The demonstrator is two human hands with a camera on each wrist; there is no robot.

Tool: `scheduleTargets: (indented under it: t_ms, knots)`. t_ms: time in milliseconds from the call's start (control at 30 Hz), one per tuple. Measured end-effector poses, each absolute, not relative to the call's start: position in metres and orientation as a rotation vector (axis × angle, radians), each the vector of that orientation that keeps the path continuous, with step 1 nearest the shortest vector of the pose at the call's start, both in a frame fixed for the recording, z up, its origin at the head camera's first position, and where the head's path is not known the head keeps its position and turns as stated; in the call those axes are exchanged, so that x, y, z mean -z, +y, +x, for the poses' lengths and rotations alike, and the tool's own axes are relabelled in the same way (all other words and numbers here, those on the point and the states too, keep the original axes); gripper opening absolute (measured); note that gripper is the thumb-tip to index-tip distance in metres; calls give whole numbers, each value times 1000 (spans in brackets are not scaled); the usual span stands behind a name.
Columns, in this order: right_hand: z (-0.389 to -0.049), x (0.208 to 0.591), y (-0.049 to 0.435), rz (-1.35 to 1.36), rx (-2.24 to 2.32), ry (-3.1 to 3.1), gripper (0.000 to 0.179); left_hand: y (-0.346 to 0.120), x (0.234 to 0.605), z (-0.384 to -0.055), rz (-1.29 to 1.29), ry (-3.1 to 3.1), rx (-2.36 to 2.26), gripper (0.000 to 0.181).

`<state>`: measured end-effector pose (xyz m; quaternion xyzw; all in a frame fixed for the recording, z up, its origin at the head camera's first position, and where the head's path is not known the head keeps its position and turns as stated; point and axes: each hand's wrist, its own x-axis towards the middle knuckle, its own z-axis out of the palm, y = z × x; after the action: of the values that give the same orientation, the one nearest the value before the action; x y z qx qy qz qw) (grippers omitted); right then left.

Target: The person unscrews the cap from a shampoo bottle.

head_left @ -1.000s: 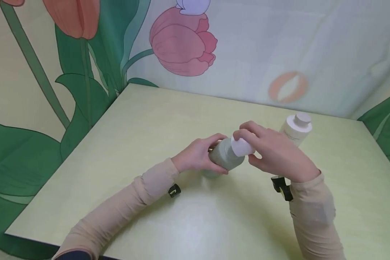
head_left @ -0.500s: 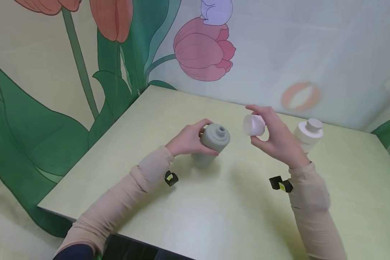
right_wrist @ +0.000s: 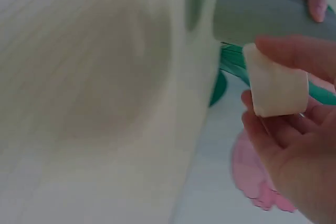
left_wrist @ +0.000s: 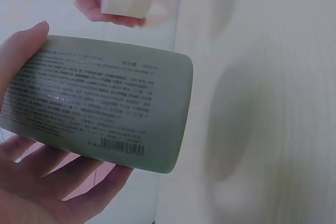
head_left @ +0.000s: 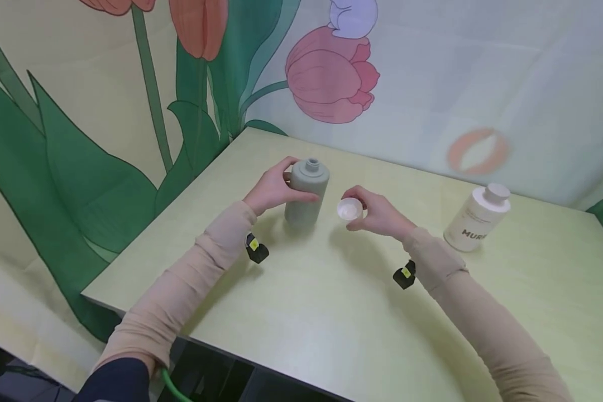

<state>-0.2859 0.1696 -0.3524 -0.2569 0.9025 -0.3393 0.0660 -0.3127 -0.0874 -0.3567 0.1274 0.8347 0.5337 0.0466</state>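
A grey-green bottle (head_left: 307, 192) with a bare, narrow neck is gripped round its body by my left hand (head_left: 276, 188). It stands nearly upright, its base a little above the table in the left wrist view, where small print and a barcode show on the bottle (left_wrist: 105, 98). To its right, my right hand (head_left: 379, 214) pinches a white cap (head_left: 349, 209) between thumb and fingers. The cap's hollow side faces up toward the head camera. In the right wrist view the cap (right_wrist: 278, 85) is seen from the side, apart from the bottle.
A white bottle (head_left: 474, 218) with its cap on stands on the pale table (head_left: 301, 312) at the right. Behind the table hangs a backdrop (head_left: 407, 84) printed with tulips. A green cable (head_left: 173, 385) shows below the table's front edge.
The right hand has drawn the white cap off the grey-green bottle, then lowered it and turned its opening upward. The left hand has brought the bottle more upright.
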Motion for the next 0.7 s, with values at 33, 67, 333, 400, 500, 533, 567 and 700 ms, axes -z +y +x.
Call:
scheduleTargets:
  t_ms: [33, 67, 333, 400, 500, 533, 567, 700]
  knots:
    - [-289, 356, 169, -758, 1014, 2693, 54, -88, 358, -313, 381, 2536, -1637, 77]
    - [-292, 359, 168, -739, 1007, 2665, 54, -88, 359, -314, 374, 2523, -1648, 78]
    - [-309, 374, 160, -762, 954, 2634, 51, -90, 368, -314, 338, 2453, -1727, 77]
    - [-312, 377, 159, -756, 918, 2654, 49, -91, 369, -314, 334, 2444, -1748, 76]
    - [-315, 379, 159, -724, 862, 2682, 48, -92, 370, -313, 333, 2455, -1762, 75]
    - [-315, 379, 159, -708, 845, 2687, 49, -93, 370, -314, 332, 2462, -1762, 75]
    - [-315, 379, 159, -693, 829, 2689, 49, -93, 370, -314, 334, 2467, -1762, 75]
    - [-315, 380, 161, -648, 745, 2691, 49, -94, 371, -314, 330, 2472, -1769, 76]
